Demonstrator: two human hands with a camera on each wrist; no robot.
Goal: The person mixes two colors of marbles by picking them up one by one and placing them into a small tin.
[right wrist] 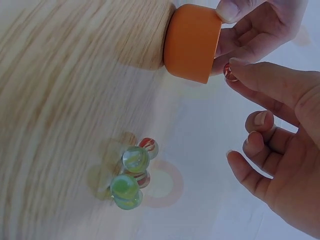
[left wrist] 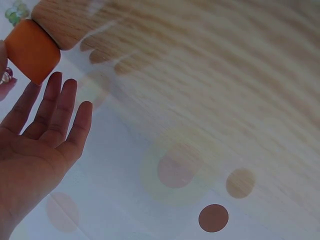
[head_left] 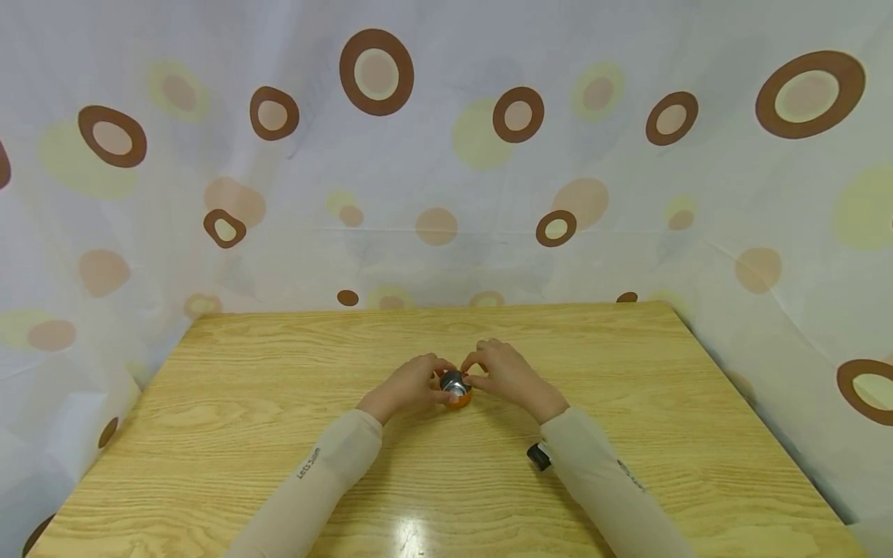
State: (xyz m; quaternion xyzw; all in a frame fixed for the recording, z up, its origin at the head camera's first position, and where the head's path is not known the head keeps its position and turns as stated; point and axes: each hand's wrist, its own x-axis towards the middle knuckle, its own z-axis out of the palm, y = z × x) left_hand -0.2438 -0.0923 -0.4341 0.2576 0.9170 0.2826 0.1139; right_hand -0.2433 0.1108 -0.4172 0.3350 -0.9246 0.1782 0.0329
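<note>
My left hand (head_left: 412, 385) holds a small orange cup (right wrist: 192, 42) upright on the table, thumb at the rim and fingers around the far side. In the head view the cup's inside looks dark and silvery. Between its thumb and index finger my right hand (right wrist: 280, 100) pinches a red-swirled marble (right wrist: 229, 73), right beside the cup's rim. The other fingers of that hand are loosely bent. In the left wrist view, the left fingers (left wrist: 52, 107) reach up to the cup (left wrist: 34, 51). Several glass marbles, among them a green one (right wrist: 125, 186), lie in a cluster on the table.
A small black object with a pale part (head_left: 539, 457) lies beside the right forearm, partly covered by the sleeve. The wooden table (head_left: 279, 349) ends at a pale curtain (head_left: 432, 178) with brown and yellow circles, which hangs along the back and both sides.
</note>
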